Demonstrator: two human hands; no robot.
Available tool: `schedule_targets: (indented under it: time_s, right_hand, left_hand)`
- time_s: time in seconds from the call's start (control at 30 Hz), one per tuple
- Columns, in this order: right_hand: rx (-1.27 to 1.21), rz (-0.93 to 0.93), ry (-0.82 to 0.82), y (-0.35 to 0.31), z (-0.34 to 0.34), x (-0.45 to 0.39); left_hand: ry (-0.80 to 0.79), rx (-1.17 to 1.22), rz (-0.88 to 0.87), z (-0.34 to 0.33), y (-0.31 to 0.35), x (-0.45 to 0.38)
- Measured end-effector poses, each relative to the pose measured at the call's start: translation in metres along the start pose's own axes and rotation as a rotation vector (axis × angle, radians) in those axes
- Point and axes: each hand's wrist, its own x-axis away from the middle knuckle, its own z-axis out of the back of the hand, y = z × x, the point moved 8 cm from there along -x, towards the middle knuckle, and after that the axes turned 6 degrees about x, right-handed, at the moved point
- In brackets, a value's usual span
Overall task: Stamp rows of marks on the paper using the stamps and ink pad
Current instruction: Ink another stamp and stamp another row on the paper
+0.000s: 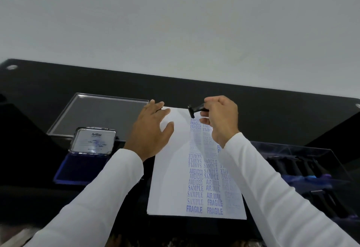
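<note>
Two hands over the sheet. Our left hand point(151, 130) lies flat, fingers straight and spread, pressing the far left part of the paper point(169, 178) to the black table point(253, 98). Our right hand point(221, 119) has its fingers curled round the handle of a black stamp point(191, 111), which sits tilted on its side, face turned left, just above the far edge of the paper and not touching it.

Blue marks (FRAGILE, SAMPLE, AMENDED, AIR MAIL) fill columns down the right half of the sheet; the left half is bare. We judge the column under the stamp is finished to its far end. The next move most likely calls for re-inking at the ink pad point(81, 166), which lies open at near left with its lid point(93, 142) propped up, then starting a fresh column on the bare side with the face brought level before pressing.

Hard to read: marks under the right wrist and along the right edge are smeared or hidden by the sleeve. The stamp's text is not legible. A clear tray point(303, 170) at right holds dark stamps, count unclear. A clear cover point(101, 114) lies at far left.
</note>
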Motion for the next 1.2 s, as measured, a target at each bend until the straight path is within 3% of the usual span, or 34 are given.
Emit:
schedule_targets:
  time_s: [0.67, 1.03, 1.2]
  right_hand:
    - [0.240, 0.281, -0.411, -0.010, -0.153, 0.143]
    - [0.526, 0.690, -0.533, -0.016, -0.196, 0.209]
    - [0.622, 0.771, -0.576, -0.014, -0.204, 0.222]
  left_hand:
    - [0.178, -0.143, 0.144, 0.145, -0.107, 0.133]
    - [0.123, -0.241, 0.199, 0.158, -0.150, 0.174]
    - [0.075, -0.309, 0.228, 0.150, -0.160, 0.178]
